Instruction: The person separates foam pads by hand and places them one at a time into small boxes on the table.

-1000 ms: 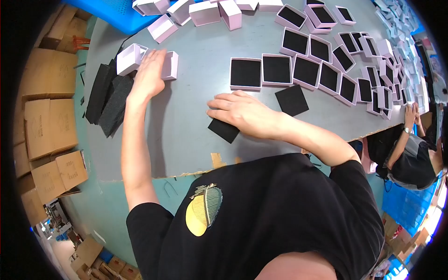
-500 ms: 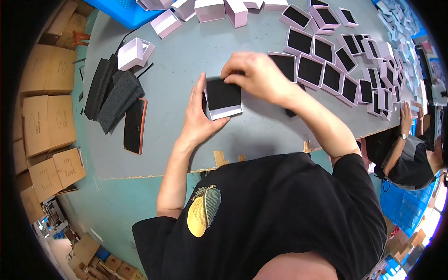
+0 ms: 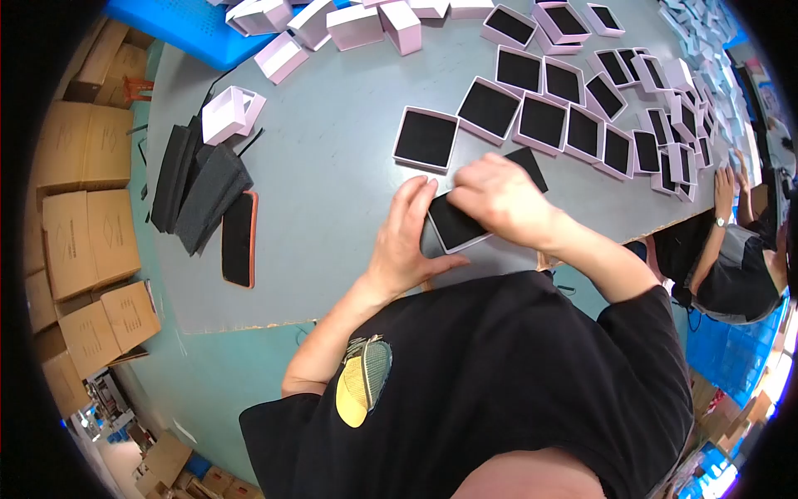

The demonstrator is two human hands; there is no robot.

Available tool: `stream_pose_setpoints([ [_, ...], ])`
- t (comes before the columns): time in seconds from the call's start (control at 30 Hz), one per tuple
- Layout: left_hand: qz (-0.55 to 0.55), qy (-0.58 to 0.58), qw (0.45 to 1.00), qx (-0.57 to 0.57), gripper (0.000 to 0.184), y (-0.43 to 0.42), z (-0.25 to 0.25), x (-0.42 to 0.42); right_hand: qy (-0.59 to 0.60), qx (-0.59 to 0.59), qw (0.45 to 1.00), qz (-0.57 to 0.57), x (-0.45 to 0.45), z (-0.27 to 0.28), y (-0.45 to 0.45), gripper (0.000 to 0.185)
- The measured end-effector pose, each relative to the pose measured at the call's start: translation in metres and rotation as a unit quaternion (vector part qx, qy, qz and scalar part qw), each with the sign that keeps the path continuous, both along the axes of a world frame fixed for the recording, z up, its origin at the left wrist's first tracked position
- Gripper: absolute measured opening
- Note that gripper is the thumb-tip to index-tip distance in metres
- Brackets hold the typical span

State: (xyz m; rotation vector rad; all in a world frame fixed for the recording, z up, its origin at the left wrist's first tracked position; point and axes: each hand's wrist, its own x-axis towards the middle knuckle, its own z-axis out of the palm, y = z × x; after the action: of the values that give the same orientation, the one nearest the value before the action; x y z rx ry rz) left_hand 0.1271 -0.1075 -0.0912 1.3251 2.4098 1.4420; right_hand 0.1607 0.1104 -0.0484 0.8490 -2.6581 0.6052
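Note:
A small light-rimmed box [image 3: 451, 247] with a black foam pad [image 3: 457, 224] in it sits low on the table. My left hand [image 3: 403, 237] grips its left side, with the thumb along the near edge and the fingers at the far corner. My right hand [image 3: 505, 200] is closed over the pad's right part; its fingertips are partly hidden and blurred. Another black flat piece [image 3: 529, 168] lies just beyond that hand. Beyond both hands stands an open box lined with black foam [image 3: 426, 139].
Rows of foam-lined boxes [image 3: 542, 123] fill the right side. Pale boxes [image 3: 356, 29] stand at the back beside a blue crate [image 3: 187, 29]. Dark foam strips [image 3: 212, 200] and a phone [image 3: 239, 241] lie left. A co-worker [image 3: 736, 279] sits far right.
The box that was in my hands stands farther away, beside the row. My hands have moved right and nearer my body, onto another box. The view has shifted slightly.

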Motion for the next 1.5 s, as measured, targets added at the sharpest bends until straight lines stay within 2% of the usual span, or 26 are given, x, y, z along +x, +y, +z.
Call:
stream_pose_setpoints([
  [0.07, -0.005, 0.046, 0.999, -0.001, 0.077, 0.001, 0.027, -0.022, -0.029, -0.055, 0.995, -0.084, 0.013, 0.012, 0.028, 0.014],
  [0.13, 0.042, 0.148, 0.988, -0.019, 0.057, 0.001, 0.033, -0.069, -0.047, -0.065, 0.987, -0.141, 0.020, 0.012, 0.056, 0.023],
  [0.2, 0.054, 0.284, 0.956, -0.053, 0.054, 0.023, 0.055, -0.126, -0.082, -0.036, 0.986, -0.142, 0.025, 0.007, 0.078, 0.031],
  [0.3, -0.046, 0.446, 0.889, -0.099, 0.060, 0.071, 0.065, -0.213, -0.103, -0.014, 0.984, -0.142, 0.029, -0.006, 0.074, 0.037],
  [0.37, -0.080, 0.496, 0.850, -0.158, 0.055, 0.097, 0.060, -0.252, -0.131, 0.043, 0.976, -0.167, 0.030, -0.001, 0.069, 0.046],
  [0.4, -0.094, 0.494, 0.842, -0.196, 0.052, 0.108, 0.061, -0.260, -0.134, 0.032, 0.976, -0.171, 0.028, 0.007, 0.068, 0.046],
  [0.47, -0.123, 0.485, 0.821, -0.273, 0.047, 0.127, 0.063, -0.268, -0.156, -0.008, 0.972, -0.176, 0.027, 0.012, 0.071, 0.045],
  [0.57, -0.110, 0.478, 0.826, -0.278, 0.039, 0.133, 0.067, -0.281, -0.203, -0.108, 0.956, -0.183, 0.029, 0.010, 0.086, 0.038],
  [0.63, -0.044, 0.396, 0.879, -0.261, 0.034, 0.116, 0.087, -0.263, -0.228, -0.195, 0.935, -0.189, 0.021, 0.021, 0.098, 0.032],
  [0.67, -0.009, 0.353, 0.901, -0.254, 0.032, 0.101, 0.094, -0.248, -0.195, -0.215, 0.933, -0.213, 0.015, 0.029, 0.099, 0.029],
  [0.73, 0.035, 0.299, 0.925, -0.232, 0.021, 0.060, 0.099, -0.226, -0.185, -0.320, 0.908, -0.197, -0.006, 0.034, 0.104, 0.028],
  [0.77, 0.032, 0.221, 0.933, -0.283, 0.025, 0.037, 0.098, -0.211, -0.174, -0.378, 0.891, -0.181, -0.017, 0.037, 0.099, 0.027],
  [0.8, 0.030, 0.141, 0.933, -0.331, 0.030, 0.014, 0.092, -0.199, -0.169, -0.382, 0.892, -0.172, -0.029, 0.040, 0.091, 0.026],
  [0.83, -0.009, 0.114, 0.923, -0.368, 0.030, -0.013, 0.074, -0.194, -0.162, -0.386, 0.894, -0.162, -0.042, 0.041, 0.080, 0.025],
  [0.87, 0.014, -0.059, 0.915, -0.400, 0.026, -0.022, 0.081, -0.169, -0.169, -0.399, 0.890, -0.142, -0.055, 0.039, 0.065, 0.024],
  [0.9, 0.032, -0.154, 0.891, -0.426, 0.028, -0.031, 0.079, -0.153, -0.167, -0.420, 0.884, -0.116, -0.065, 0.036, 0.046, 0.023],
  [0.97, 0.084, -0.216, 0.903, -0.361, 0.031, -0.052, 0.057, -0.133, -0.217, -0.447, 0.860, -0.115, -0.080, 0.032, 0.004, 0.023],
  [1.03, 0.152, -0.320, 0.890, -0.285, 0.030, -0.053, 0.067, -0.115, -0.285, -0.495, 0.818, -0.071, -0.092, 0.019, -0.037, 0.021],
  [1.07, 0.144, -0.364, 0.903, -0.178, 0.029, -0.065, 0.044, -0.114, -0.278, -0.462, 0.840, -0.052, -0.097, 0.011, -0.053, 0.019],
  [1.1, 0.108, -0.281, 0.950, -0.080, 0.026, -0.078, 0.012, -0.114, -0.270, -0.429, 0.862, -0.033, -0.101, 0.003, -0.065, 0.018],
  [1.13, 0.121, -0.350, 0.928, -0.051, 0.026, -0.078, 0.011, -0.111, -0.208, -0.349, 0.913, -0.028, -0.106, -0.003, -0.072, 0.018],
  [1.17, 0.131, -0.417, 0.899, -0.021, 0.026, -0.076, 0.009, -0.106, -0.185, -0.304, 0.934, -0.026, -0.109, -0.007, -0.075, 0.018],
  [1.27, 0.123, -0.425, 0.895, 0.058, 0.026, -0.077, -0.009, -0.102, -0.136, -0.183, 0.974, -0.019, -0.122, -0.014, -0.075, 0.016],
  [1.37, 0.106, -0.459, 0.873, 0.128, 0.026, -0.074, -0.018, -0.098, -0.156, -0.139, 0.977, 0.031, -0.127, -0.024, -0.072, 0.015],
  [1.4, 0.128, -0.428, 0.883, 0.146, 0.026, -0.066, -0.007, -0.090, -0.067, -0.105, 0.992, 0.030, -0.121, -0.024, -0.074, 0.009],
  [1.5, 0.179, -0.323, 0.927, 0.066, 0.026, -0.049, -0.002, -0.075, 0.042, 0.001, 0.998, 0.056, -0.109, -0.009, -0.078, 0.007],
])
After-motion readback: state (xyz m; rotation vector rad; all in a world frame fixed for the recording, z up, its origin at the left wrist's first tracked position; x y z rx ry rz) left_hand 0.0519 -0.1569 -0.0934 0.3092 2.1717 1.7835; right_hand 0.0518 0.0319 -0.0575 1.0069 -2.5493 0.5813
